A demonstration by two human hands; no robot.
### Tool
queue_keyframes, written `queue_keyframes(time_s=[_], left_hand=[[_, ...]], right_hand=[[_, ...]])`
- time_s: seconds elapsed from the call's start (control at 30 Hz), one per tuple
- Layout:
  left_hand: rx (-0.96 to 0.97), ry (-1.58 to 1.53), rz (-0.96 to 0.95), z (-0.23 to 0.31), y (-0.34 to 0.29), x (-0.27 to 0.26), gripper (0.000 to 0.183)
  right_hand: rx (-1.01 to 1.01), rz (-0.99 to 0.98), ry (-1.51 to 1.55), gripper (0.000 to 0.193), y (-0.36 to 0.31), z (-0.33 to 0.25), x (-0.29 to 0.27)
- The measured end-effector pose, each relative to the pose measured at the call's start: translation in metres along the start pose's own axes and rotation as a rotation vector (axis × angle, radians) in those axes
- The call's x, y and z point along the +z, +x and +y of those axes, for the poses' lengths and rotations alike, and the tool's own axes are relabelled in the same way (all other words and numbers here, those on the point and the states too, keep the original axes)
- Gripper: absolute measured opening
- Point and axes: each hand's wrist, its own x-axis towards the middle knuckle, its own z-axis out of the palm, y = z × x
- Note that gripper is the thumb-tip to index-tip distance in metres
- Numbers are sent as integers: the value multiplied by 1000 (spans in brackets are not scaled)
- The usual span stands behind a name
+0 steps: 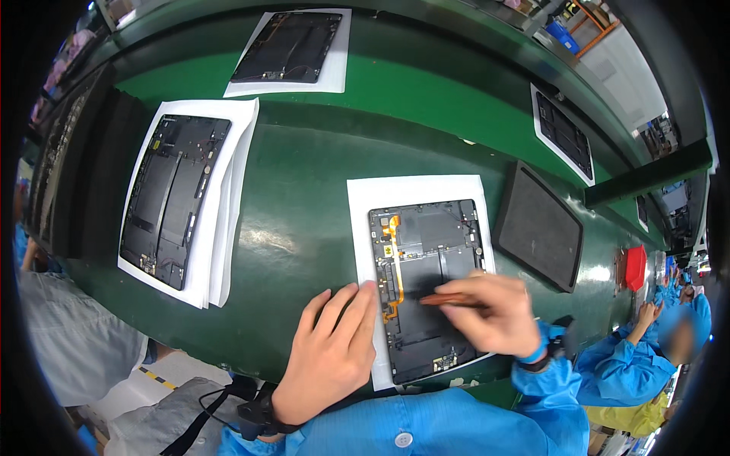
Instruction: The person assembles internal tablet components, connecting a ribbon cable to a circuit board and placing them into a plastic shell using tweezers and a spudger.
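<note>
In front of me an opened tablet [426, 334], a black shell with boards and an orange flex cable [399, 262] along its left side, lies on white sheets [359, 228]. My left hand [334, 353] rests flat at its left edge, fingers stretched out, the index fingertip against or close beside that edge. My right hand [498, 311] is above the tablet's right half, fingers closed around reddish-brown tweezers [437, 299]. Their tip points left over the middle of the shell; whether it touches, I cannot tell.
Another opened tablet [175, 197] lies on stacked white sheets at the left, beside black foam [84, 167]. More opened tablets lie on the far green strip [411, 91]. A dark tray [538, 228] lies right of my work. A red bin [635, 267] and a co-worker in blue [631, 365] are farther right.
</note>
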Motion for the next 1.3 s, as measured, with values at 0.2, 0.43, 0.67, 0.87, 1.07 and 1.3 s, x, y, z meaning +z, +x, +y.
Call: queue_keyframes(time_s=[0.2,0.43,0.67,0.87,1.07,1.3], left_hand=[[-63,-131,43,-1,-4,7,50],[-41,-140,69,-8,-7,10,44],[-57,-154,62,-9,-6,13,44],[-76,-193,78,-8,-3,12,34],[-81,-190,68,-8,-4,8,27],[-73,-217,88,-10,-7,13,28]], right_hand=[[18,-83,160,24,12,13,38],[-40,-54,65,28,19,2,41],[-57,-146,-102,25,24,-6,42],[-224,-39,-432,29,18,-24,67],[-255,-110,-521,32,16,-18,73],[-247,-95,-489,40,21,-19,76]])
